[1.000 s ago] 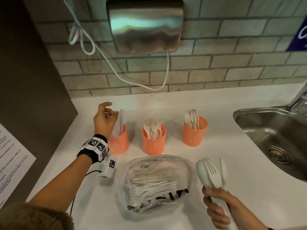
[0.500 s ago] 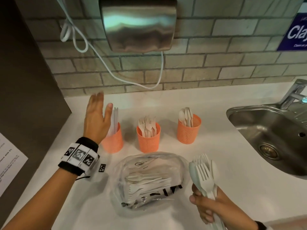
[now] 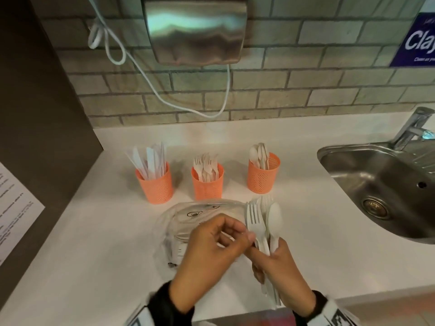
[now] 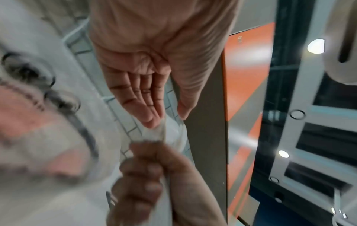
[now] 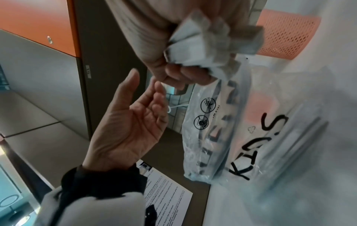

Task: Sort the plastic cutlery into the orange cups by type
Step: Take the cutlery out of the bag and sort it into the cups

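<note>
Three orange cups stand in a row on the white counter: the left cup [image 3: 156, 188] holds knives, the middle cup [image 3: 207, 185] forks, the right cup [image 3: 263, 177] spoons. My right hand [image 3: 270, 255] grips a bundle of white forks and a spoon [image 3: 261, 227] by the handles, heads up, in front of the cups. My left hand [image 3: 244, 234] reaches over to that bundle. In the left wrist view its fingers [image 4: 152, 120] are straight and their tips touch the cutlery, with the thumb apart. A clear plastic bag [image 3: 188, 215] with more cutlery lies under my hands.
A steel sink [image 3: 367, 175] with a tap [image 3: 412, 128] is set into the counter at the right. A hand dryer [image 3: 195, 31] and a white cable [image 3: 164, 97] hang on the brick wall. A dark panel with a printed sheet [image 3: 16, 208] borders the left.
My left hand has left the knife cup and come back right to the bundle. The right hand has raised the bundle toward the middle.
</note>
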A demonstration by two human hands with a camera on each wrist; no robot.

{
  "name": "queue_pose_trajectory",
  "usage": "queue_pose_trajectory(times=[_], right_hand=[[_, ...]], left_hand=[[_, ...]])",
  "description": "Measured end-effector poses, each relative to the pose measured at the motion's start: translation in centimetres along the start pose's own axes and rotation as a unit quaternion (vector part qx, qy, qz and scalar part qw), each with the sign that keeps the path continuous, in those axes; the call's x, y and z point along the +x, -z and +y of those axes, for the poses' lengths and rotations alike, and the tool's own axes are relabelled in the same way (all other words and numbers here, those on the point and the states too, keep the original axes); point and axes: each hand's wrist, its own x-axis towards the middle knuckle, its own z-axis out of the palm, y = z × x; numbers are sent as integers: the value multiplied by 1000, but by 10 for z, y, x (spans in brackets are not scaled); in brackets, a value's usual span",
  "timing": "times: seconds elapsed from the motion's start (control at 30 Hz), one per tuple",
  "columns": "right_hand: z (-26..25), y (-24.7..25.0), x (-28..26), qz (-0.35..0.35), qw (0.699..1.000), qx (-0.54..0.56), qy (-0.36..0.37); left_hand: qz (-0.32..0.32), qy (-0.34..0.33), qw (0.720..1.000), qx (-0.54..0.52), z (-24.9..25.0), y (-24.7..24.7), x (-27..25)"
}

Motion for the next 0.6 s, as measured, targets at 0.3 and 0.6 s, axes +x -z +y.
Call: queue_pose_trajectory(times=[0.3,0.6], right_hand=[[5,-1,-10,6,1000,5,-15],[11,11,-15,-49,994,77,-54]], left_hand=[[12,31,997,-70,-14,-22,-7],[65,110,920,-369,-8,-12,1]])
